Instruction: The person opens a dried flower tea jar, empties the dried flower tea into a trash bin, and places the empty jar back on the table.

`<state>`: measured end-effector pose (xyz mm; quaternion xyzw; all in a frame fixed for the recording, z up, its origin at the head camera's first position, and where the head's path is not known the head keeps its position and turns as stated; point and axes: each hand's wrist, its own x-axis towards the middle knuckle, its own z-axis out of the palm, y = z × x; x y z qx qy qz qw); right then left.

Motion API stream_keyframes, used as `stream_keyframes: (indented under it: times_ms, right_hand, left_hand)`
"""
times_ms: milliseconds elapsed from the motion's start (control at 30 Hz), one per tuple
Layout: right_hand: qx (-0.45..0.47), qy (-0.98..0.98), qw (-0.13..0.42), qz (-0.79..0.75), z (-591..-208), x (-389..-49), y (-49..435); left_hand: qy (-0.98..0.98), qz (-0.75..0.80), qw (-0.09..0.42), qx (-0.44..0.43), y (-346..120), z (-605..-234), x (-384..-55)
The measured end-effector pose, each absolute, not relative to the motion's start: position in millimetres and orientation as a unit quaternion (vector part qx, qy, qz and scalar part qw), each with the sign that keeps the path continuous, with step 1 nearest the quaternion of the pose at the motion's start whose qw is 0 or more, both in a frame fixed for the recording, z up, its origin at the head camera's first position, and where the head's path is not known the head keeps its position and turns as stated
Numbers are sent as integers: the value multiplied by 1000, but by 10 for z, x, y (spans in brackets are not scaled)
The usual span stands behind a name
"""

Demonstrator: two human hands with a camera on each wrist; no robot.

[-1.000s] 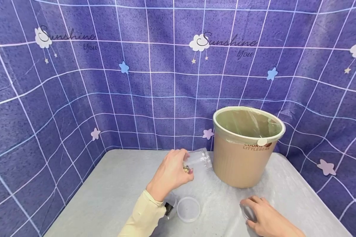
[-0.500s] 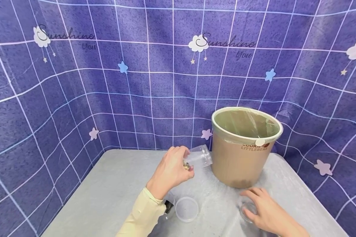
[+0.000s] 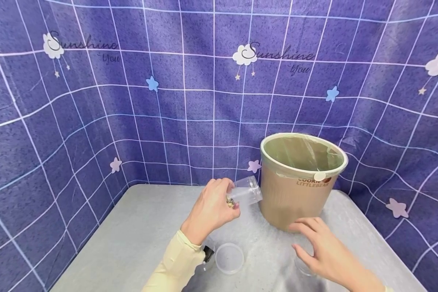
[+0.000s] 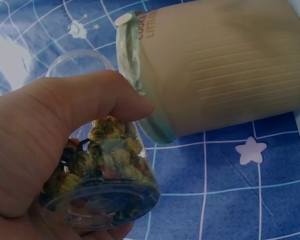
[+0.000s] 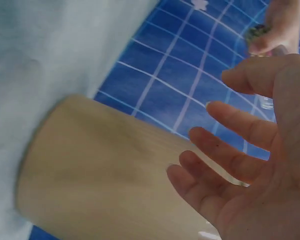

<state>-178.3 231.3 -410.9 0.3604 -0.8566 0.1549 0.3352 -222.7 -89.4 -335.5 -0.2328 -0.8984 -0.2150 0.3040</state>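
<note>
My left hand [image 3: 211, 207] grips a clear plastic jar [image 3: 249, 191], tilted on its side with the mouth toward the bin. Dried yellowish flower buds [image 4: 112, 155] lie near the jar's bottom. My right hand [image 3: 325, 251] is lifted off the table, thumb and fingers spread, holding nothing. Beneath it, partly hidden, a clear round piece [image 3: 303, 267] lies on the table; whether it is a lid or a jar I cannot tell. Between the hands lies a flat, clear round lid [image 3: 230, 258]. In the right wrist view the right palm [image 5: 275, 205] shows bare.
A tan bin [image 3: 295, 202] with a plastic liner stands at the back right, close to the jar's mouth. A clear item with a black patch [image 3: 208, 254] is half hidden by the left sleeve. A blue grid-patterned curtain [image 3: 190, 101] surrounds the grey table [image 3: 146, 227].
My right hand has let go of the clear round piece, opened its fingers and risen slightly toward the bin. The left hand keeps its grip on the jar, almost still.
</note>
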Motion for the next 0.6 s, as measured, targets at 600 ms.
stream_keyframes:
  times_ms: [600]
  right_hand:
    - [355,-820,407,189,-3374,-1925,2364]
  left_hand:
    - [-897,-224,314,-218,-885,-3294,-2218]
